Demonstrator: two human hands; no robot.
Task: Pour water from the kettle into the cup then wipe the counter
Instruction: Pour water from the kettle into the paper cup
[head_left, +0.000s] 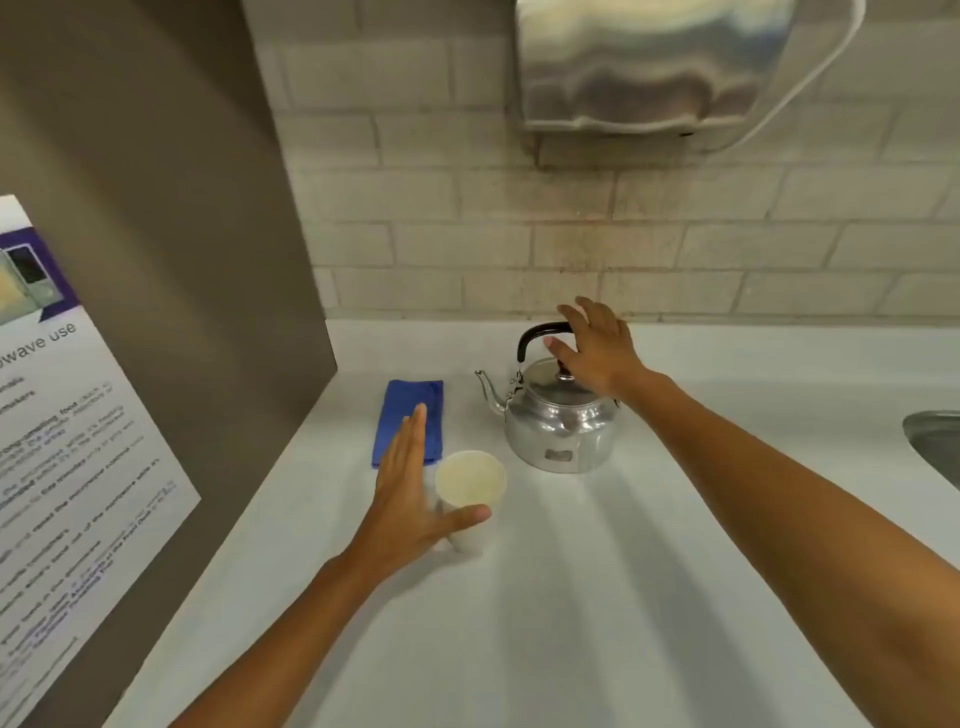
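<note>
A shiny metal kettle (561, 421) with a black handle stands upright on the white counter (571, 597), its spout pointing left. My right hand (592, 348) hovers over the handle with fingers spread, not closed on it. A white paper cup (470, 480) stands in front and to the left of the kettle. My left hand (410, 499) is open around the cup's left side, thumb against its near wall, fingers straight. A folded blue cloth (408, 415) lies flat behind my left hand.
A grey cabinet side (156, 260) with a printed notice (67, 467) walls off the left. A tiled wall runs behind the counter, with a steel dispenser (654, 67) mounted above the kettle. A sink edge (935, 441) shows at the right.
</note>
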